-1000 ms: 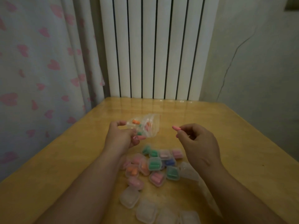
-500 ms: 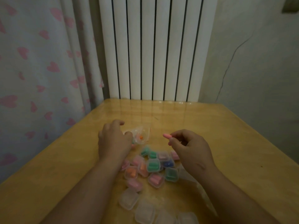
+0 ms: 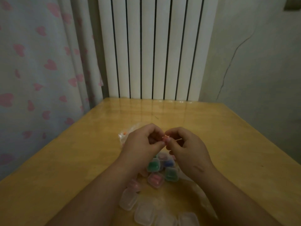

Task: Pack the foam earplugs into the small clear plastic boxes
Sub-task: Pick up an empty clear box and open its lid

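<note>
The left hand point(image 3: 143, 141) and right hand point(image 3: 187, 147) are meeting above the worktop point(image 3: 228, 128), each grip pinching one pink earplug point(image 3: 166, 138) at the fingertips, probably squeezing it slim. The empty boxes point(image 3: 128, 199) are lying at six o'clock from the hands. Next, one box needs picking up and opening.
</note>
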Tool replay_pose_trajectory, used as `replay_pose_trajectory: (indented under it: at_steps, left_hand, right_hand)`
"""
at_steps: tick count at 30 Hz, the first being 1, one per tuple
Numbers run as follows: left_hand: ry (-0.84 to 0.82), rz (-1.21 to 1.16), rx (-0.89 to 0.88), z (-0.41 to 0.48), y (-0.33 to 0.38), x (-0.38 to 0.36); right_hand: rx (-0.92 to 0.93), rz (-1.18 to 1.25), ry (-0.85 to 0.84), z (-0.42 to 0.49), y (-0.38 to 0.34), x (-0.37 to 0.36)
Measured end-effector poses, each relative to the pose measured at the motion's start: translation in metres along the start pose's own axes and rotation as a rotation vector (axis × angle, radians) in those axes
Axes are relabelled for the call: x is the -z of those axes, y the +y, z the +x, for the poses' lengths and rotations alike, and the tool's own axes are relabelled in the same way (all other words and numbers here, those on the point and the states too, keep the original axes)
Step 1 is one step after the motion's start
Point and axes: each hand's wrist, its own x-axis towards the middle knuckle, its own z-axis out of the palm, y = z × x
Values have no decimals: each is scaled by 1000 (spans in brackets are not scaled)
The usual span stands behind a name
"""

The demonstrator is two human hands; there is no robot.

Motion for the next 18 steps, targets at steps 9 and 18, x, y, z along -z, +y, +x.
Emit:
replay_pose_trajectory:
  at_steps: [9,18]
  left_hand:
    - [-32,-282,212,3,2,5]
    - [-84,-191,231,5,-2,9]
  right_hand:
    - [-60,91,157,0,0,5]
    - [-90,180,115,-1,-3,8]
